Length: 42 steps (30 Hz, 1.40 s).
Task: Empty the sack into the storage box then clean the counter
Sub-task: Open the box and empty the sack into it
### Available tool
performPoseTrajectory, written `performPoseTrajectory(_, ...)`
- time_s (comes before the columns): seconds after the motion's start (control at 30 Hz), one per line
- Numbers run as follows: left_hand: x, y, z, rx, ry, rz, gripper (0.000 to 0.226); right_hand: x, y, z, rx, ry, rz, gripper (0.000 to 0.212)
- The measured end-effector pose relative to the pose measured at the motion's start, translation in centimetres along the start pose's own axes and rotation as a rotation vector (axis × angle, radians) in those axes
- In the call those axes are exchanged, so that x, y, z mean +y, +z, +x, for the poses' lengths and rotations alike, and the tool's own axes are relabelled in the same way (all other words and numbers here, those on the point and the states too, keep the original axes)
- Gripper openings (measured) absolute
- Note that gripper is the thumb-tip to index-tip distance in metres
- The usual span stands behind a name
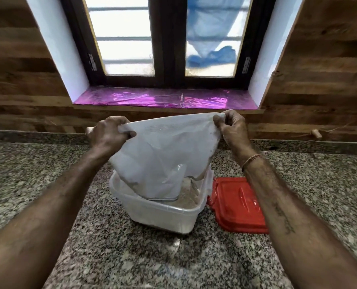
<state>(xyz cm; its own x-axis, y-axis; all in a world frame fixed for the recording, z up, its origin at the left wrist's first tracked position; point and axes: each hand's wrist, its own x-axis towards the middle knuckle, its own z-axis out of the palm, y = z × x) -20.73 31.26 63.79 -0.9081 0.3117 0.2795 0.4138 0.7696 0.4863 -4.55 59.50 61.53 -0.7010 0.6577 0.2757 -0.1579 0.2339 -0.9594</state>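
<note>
Granite counter (152, 257), storage box (158, 217), red lid (238, 205) beside, upended sack (165, 151)

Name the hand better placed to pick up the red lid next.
Likely right. The right hand pinches the sack nearer the red lid, which lies right of the storage box; the left hand holds the opposite corner.

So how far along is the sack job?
Done: red lid off, lying beside the storage box; some grain already inside. In hand: left hand and right hand hold the sack up by its corners, lower end in the box. Left: finish emptying, remove sack, clean the counter.
</note>
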Motion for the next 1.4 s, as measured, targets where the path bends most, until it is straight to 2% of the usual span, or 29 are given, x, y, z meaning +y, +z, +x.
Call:
performPoseTrajectory(0.1, -1.6, -0.5, -0.6, 0.106, -0.052, -0.242, 0.020, 0.8, 1.0, -1.2, -0.169, 0.116, 0.107, 0.010)
performPoseTrajectory(0.13, -1.7, -0.5, -0.7, 0.137, -0.021, -0.276, 0.019, 1.6, 1.2, -1.8, -0.216, 0.166, 0.112, 0.017)
performPoseTrajectory(0.17, -1.6, -0.5, -0.9, 0.167, 0.023, -0.297, 0.018, 2.6, 1.4, -2.3, -0.218, 0.189, 0.078, 0.021)
performPoseTrajectory(0.23, -1.5, -0.5, -0.9, 0.244, 0.156, -0.360, 0.016, 4.4, 1.3, -2.6, -0.118, 0.204, 0.011, 0.021)
performPoseTrajectory(0.3, -2.0, 0.0, -1.0, 0.333, 0.249, -0.375, 0.037, 5.3, 1.2, -2.4, -0.019, 0.244, 0.009, 0.019)
performPoseTrajectory(0.33, -2.5, 0.5, -1.2, 0.344, 0.216, -0.402, 0.054, 5.5, 1.4, -2.2, 0.008, 0.260, 0.025, 0.018)
performPoseTrajectory(0.4, -4.0, 1.7, -2.1, 0.219, 0.007, -0.598, 0.075, 5.4, 1.9, -1.8, 0.026, 0.270, 0.068, 0.018)
performPoseTrajectory(0.43, -4.7, 2.3, -2.8, 0.113, -0.098, -0.723, 0.074, 5.3, 2.2, -1.5, 0.036, 0.263, 0.091, 0.019)
performPoseTrajectory(0.5, -6.3, 3.8, -4.0, -0.079, -0.222, -0.875, 0.051, 5.0, 2.6, -0.9, 0.076, 0.232, 0.137, 0.020)
performPoseTrajectory(0.53, -7.1, 4.4, -4.5, -0.113, -0.243, -0.899, 0.039, 4.9, 2.6, -0.6, 0.080, 0.230, 0.164, 0.018)
performPoseTrajectory(0.6, -8.0, 5.1, -4.9, -0.089, -0.260, -0.939, 0.029, 4.8, 2.3, -0.8, -0.035, 0.265, 0.185, 0.005)
performPoseTrajectory(0.67, -7.7, 4.9, -4.7, -0.046, -0.246, -0.973, 0.028, 5.3, 2.0, -1.6, -0.235, 0.326, 0.076, 0.024)
performPoseTrajectory(0.7, -7.3, 4.6, -4.5, -0.026, -0.230, -0.999, 0.029, 5.8, 1.8, -1.9, -0.286, 0.328, -0.008, 0.025)
performPoseTrajectory(0.8, -6.3, 4.1, -3.7, -0.026, -0.180, -1.058, 0.024, 6.3, 1.3, -2.2, -0.178, 0.257, -0.107, 0.019)
performPoseTrajectory(0.93, -8.1, 5.0, -3.9, -0.233, -0.215, -0.989, 0.036, 6.4, 0.9, -2.4, -0.061, 0.237, -0.001, 0.011)
performPoseTrajectory(1.03, -8.7, 5.3, -4.1, -0.197, -0.258, -1.053, 0.034, 6.2, 1.0, -2.9, -0.043, 0.216, 0.097, 0.012)
performPoseTrajectory(1.2, -6.8, 5.1, -3.2, -0.124, -0.273, -1.235, 0.017, 5.5, 1.1, -3.3, 0.038, 0.096, 0.082, 0.007)
performPoseTrajectory(1.23, -6.4, 5.1, -2.9, -0.123, -0.284, -1.265, 0.015, 5.1, 1.0, -3.4, 0.021, 0.080, 0.113, 0.005)
performPoseTrajectory(1.3, -5.8, 5.0, -2.4, -0.115, -0.298, -1.300, 0.014, 4.7, 0.8, -4.0, -0.084, 0.104, 0.117, 0.021)
performPoseTrajectory(1.33, -5.7, 4.9, -2.2, -0.117, -0.299, -1.317, 0.013, 4.9, 0.8, -4.4, -0.145, 0.126, 0.032, 0.024)
performPoseTrajectory(1.4, -5.8, 5.2, -1.8, -0.129, -0.281, -1.334, 0.011, 6.0, 0.6, -5.2, -0.174, 0.164, -0.177, 0.017)
